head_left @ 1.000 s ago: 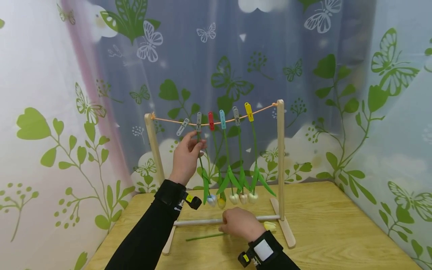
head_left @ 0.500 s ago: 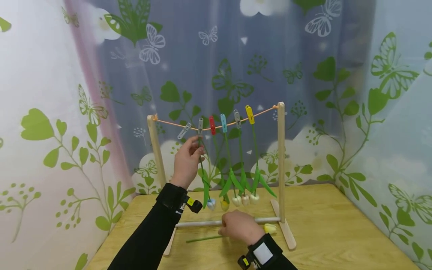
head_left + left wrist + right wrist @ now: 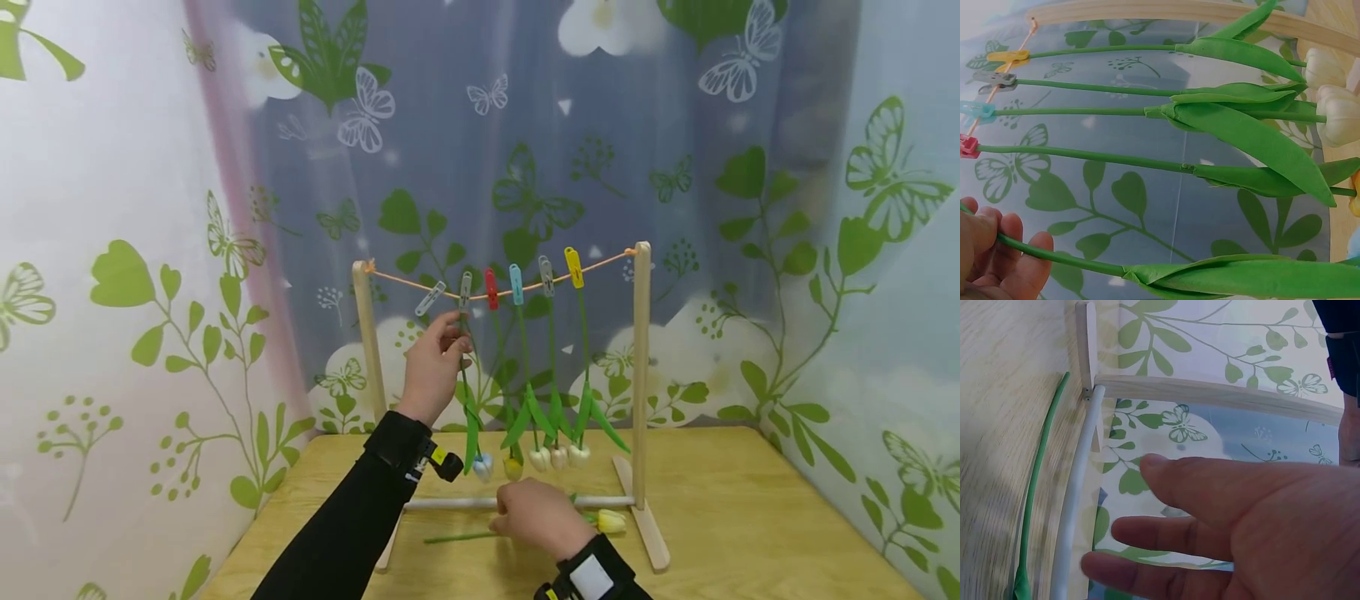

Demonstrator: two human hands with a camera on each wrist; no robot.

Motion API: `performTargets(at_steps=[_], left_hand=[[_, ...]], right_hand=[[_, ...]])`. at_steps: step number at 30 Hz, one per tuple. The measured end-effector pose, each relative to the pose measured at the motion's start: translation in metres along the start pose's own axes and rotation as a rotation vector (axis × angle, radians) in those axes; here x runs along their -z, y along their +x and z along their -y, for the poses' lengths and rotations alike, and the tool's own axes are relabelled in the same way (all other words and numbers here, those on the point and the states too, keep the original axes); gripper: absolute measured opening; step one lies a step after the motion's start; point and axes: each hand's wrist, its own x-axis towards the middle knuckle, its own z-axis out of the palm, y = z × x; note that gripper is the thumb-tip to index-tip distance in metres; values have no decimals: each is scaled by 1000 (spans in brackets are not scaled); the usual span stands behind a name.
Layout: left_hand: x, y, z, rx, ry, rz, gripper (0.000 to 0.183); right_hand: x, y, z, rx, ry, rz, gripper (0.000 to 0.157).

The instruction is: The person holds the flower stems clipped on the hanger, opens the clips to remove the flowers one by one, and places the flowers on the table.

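My left hand (image 3: 437, 367) pinches the green stem of an artificial tulip with a pale blue bloom (image 3: 483, 467), just below a grey clothespin (image 3: 466, 289) on the orange cord. In the left wrist view that tulip's leaf (image 3: 1235, 275) stretches away from the fingers. My right hand (image 3: 542, 518) is low over the table, thumb and fingers apart, holding nothing. Beneath it lies a tulip with a yellow bloom (image 3: 611, 522), its middle hidden by the hand in the head view. The right wrist view shows its stem (image 3: 1036, 475) on the wood, clear of the fingers.
Several more tulips hang bloom-down from red (image 3: 491, 288), light blue (image 3: 516, 284), grey and yellow clothespins. A pale clothespin (image 3: 431, 298) is at the cord's left. The wooden frame has two posts (image 3: 642, 375) and a white lower bar (image 3: 607, 502). A patterned curtain surrounds the table.
The head view has shifted, so the whole scene sits slightly lower and further right. Both hands keep nearly the same places relative to the frame and tulips.
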Motion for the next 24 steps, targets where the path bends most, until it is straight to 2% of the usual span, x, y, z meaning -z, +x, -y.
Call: performTargets(at_steps=[7,16,20,24], left_hand=[[-3,-1,3,-1,3,-4,40],[-3,-2,4,-23,11,1,36],[-3,-1,6,-16,-3,12,36],[-3,-1,8,-17,-17,17,37]], right_hand=[[3,-7,-10,8,-18,-51,20],[18,-9,-18,-1,-49,-60,19],[26,-8,-20,12,-76,-108,14],[38,-9,-19,23,-158,-180,14]])
